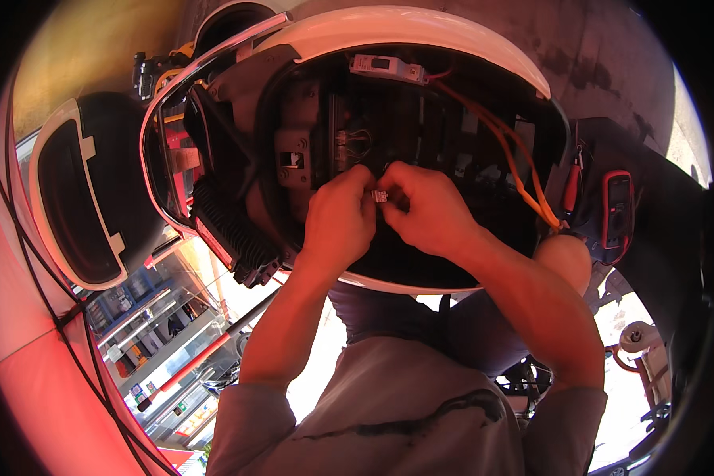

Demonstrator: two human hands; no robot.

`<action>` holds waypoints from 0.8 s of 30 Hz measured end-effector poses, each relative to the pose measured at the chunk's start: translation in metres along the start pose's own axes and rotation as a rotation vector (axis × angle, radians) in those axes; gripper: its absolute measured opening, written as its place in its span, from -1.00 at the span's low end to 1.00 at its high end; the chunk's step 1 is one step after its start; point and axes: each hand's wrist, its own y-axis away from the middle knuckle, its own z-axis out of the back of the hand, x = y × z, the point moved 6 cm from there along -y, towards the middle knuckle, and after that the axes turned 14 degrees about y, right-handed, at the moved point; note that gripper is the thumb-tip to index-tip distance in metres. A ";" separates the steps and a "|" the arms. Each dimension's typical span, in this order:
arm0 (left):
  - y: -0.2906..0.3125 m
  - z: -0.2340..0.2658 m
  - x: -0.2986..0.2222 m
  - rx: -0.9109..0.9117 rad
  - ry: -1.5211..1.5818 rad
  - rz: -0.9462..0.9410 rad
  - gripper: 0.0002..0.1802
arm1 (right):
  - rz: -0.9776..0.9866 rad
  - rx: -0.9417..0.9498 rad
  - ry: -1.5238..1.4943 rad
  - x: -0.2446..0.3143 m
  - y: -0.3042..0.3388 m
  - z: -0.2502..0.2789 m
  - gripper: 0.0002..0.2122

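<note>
Pinching a small white connector (380, 196) together, both hands (339, 216) (428, 208) could lose it into the dark scooter compartment (420, 127) if fingers slip.

A black seat (95, 198) with a white rim stands flipped up at the left. Near the top edge of the open compartment sits a small grey breaker (389, 67). Orange cables (516, 155) curve down the right side. Just beside them lies a red-handled tool (571, 186), perhaps a screwdriver, and next to it a multimeter (617, 210) with a red casing. A finned black block (234, 226) hangs at the lower left. A tape roll (639, 337) lies far right.
</note>
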 end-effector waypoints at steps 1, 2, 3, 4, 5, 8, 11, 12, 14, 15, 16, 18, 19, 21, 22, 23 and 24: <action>0.003 0.005 0.000 0.008 0.016 0.011 -0.88 | 0.031 -0.024 0.009 0.007 0.002 -0.003 -0.86; 0.007 0.010 0.000 0.015 0.030 0.023 -0.87 | 0.059 -0.047 0.014 0.014 0.004 -0.005 -0.87; -0.005 -0.006 -0.001 0.014 0.021 -0.012 -0.87 | 0.089 -0.064 0.040 -0.002 0.001 0.004 -0.87; -0.006 -0.007 -0.004 0.023 0.015 -0.042 -0.87 | 0.103 -0.078 0.062 -0.002 0.003 0.006 -0.88; -0.006 -0.007 -0.005 0.034 0.002 -0.061 -0.87 | 0.119 -0.089 0.078 -0.001 0.004 0.006 -0.88; -0.006 -0.003 -0.006 0.057 -0.007 -0.071 -0.88 | 0.178 -0.110 0.090 0.002 0.003 0.004 -0.88; -0.004 -0.004 -0.002 0.053 0.039 -0.016 -0.87 | 0.194 -0.114 0.102 0.002 0.004 0.004 -0.87; -0.004 -0.004 -0.002 0.053 0.039 -0.022 -0.87 | 0.184 -0.106 0.107 0.002 0.004 0.004 -0.88; -0.005 -0.003 -0.003 0.048 0.034 -0.041 -0.86 | 0.180 -0.103 0.104 0.002 0.003 0.005 -0.88; -0.005 -0.003 -0.003 0.048 0.034 -0.041 -0.87 | 0.177 -0.102 0.109 0.002 0.003 0.005 -0.88; -0.004 -0.003 -0.002 0.048 0.034 -0.042 -0.87 | 0.175 -0.100 0.110 0.002 0.003 0.005 -0.88; -0.004 -0.004 -0.002 0.046 0.024 -0.047 -0.87 | 0.177 -0.103 0.115 0.002 0.004 0.005 -0.88; -0.004 -0.004 -0.001 0.044 0.015 -0.054 -0.87 | 0.181 -0.108 0.118 0.002 0.004 0.005 -0.88; -0.004 -0.004 -0.002 0.043 0.002 -0.071 -0.87 | 0.192 -0.118 0.125 0.002 0.004 0.006 -0.87; -0.004 -0.003 -0.002 0.045 -0.001 -0.080 -0.86 | 0.197 -0.121 0.128 0.002 0.004 0.006 -0.87; -0.004 -0.003 -0.002 0.047 -0.006 -0.086 -0.86 | 0.201 -0.124 0.131 0.002 0.004 0.006 -0.87; -0.004 -0.003 -0.002 0.048 -0.009 -0.089 -0.86 | 0.201 -0.123 0.134 0.002 0.004 0.005 -0.87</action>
